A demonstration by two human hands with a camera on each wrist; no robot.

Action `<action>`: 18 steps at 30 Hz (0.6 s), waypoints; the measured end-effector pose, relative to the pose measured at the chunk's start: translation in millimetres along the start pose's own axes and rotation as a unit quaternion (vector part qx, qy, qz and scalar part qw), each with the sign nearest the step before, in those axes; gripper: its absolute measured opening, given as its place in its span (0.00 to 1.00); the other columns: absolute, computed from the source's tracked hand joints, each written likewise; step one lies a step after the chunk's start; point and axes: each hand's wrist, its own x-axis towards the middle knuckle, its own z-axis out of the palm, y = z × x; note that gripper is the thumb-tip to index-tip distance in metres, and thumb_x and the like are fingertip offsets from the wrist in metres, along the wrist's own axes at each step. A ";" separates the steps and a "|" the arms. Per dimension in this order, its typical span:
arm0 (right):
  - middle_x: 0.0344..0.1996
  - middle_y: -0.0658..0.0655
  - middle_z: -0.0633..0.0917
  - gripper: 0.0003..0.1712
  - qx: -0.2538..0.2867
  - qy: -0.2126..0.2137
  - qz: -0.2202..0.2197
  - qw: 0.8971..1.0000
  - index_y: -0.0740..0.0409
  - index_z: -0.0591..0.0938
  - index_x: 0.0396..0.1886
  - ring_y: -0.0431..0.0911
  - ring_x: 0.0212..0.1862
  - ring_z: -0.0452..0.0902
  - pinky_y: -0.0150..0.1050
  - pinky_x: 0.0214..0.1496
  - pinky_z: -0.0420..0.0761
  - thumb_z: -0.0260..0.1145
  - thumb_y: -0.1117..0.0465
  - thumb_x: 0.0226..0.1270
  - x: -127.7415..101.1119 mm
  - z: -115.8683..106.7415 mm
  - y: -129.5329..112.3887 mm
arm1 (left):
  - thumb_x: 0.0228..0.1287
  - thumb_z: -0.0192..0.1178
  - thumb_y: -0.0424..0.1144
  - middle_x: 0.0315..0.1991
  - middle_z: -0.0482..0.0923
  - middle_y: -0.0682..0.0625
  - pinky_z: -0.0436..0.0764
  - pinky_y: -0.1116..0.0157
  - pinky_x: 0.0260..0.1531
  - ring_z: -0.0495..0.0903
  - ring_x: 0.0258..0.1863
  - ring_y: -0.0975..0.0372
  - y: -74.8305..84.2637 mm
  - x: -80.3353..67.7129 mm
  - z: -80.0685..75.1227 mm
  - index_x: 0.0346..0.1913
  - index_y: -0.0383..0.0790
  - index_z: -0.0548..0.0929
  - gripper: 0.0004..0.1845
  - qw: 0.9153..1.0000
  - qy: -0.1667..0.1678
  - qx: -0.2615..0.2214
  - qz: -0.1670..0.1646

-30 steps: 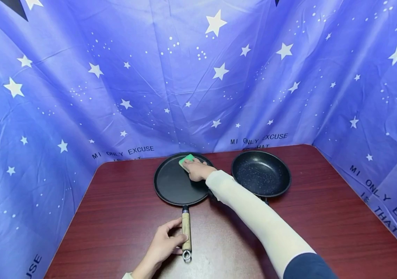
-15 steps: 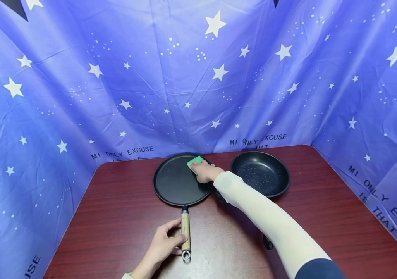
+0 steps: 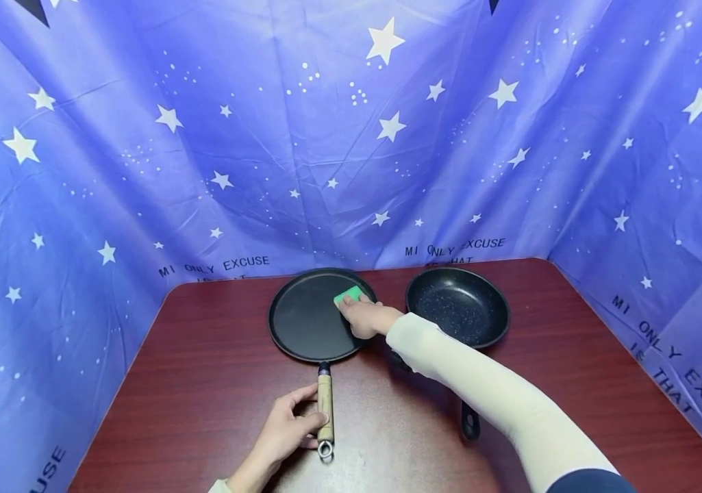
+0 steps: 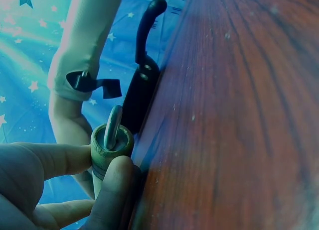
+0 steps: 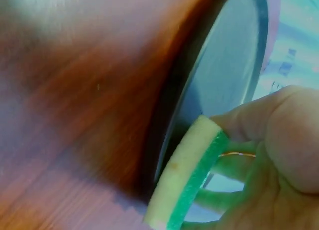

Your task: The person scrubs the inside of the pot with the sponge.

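A flat black griddle pan (image 3: 301, 318) lies on the table with its wooden handle (image 3: 324, 400) pointing toward me. My left hand (image 3: 283, 428) holds that handle between thumb and fingers, close to the metal ring (image 4: 113, 126) at its end. On the right part of the pan's surface, my right hand (image 3: 366, 320) grips a sponge (image 3: 347, 295). In the right wrist view the sponge's yellow side (image 5: 177, 170) faces the pan and its green side is under the fingers (image 5: 219, 197). Part of the pan's right rim is hidden behind the right hand.
A deeper speckled black frying pan (image 3: 458, 308) stands to the right of the griddle, its black handle (image 3: 470, 421) partly covered by my right sleeve (image 3: 480, 380). The reddish-brown wooden table (image 3: 203, 370) meets a blue star-patterned curtain (image 3: 301, 137) at the back and sides.
My right hand has slid the sponge rightward across the griddle pan, then a little toward me. My left hand keeps its hold on the handle.
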 end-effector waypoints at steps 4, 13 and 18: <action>0.85 0.57 0.51 0.38 -0.003 0.000 0.002 1.000 0.54 0.54 0.87 0.62 0.84 0.42 0.66 0.82 0.58 0.52 0.65 0.83 -10.0 5.5 -9.7 | 0.62 0.66 0.24 0.54 0.82 0.38 0.91 0.61 0.22 0.85 0.28 0.57 1.4 -0.8 -0.2 0.73 0.19 0.68 0.36 1.000 -0.003 -0.006 0.000; 0.84 0.57 0.55 0.38 -0.020 -0.006 -0.019 1.000 0.57 0.58 0.85 0.63 0.83 0.46 0.66 0.80 0.63 0.57 0.65 0.80 -36.3 15.2 -31.7 | 0.61 0.67 0.25 0.53 0.81 0.38 0.91 0.61 0.23 0.85 0.29 0.57 4.3 -0.7 0.2 0.73 0.20 0.69 0.36 1.000 -0.007 0.006 0.004; 0.84 0.57 0.57 0.38 -0.028 -0.007 -0.025 0.999 0.56 0.59 0.85 0.63 0.83 0.48 0.65 0.79 0.65 0.58 0.63 0.80 -43.0 19.1 -38.8 | 0.62 0.66 0.25 0.54 0.81 0.38 0.91 0.59 0.23 0.85 0.29 0.56 2.0 -0.2 0.4 0.72 0.18 0.68 0.36 1.000 -0.006 0.005 0.006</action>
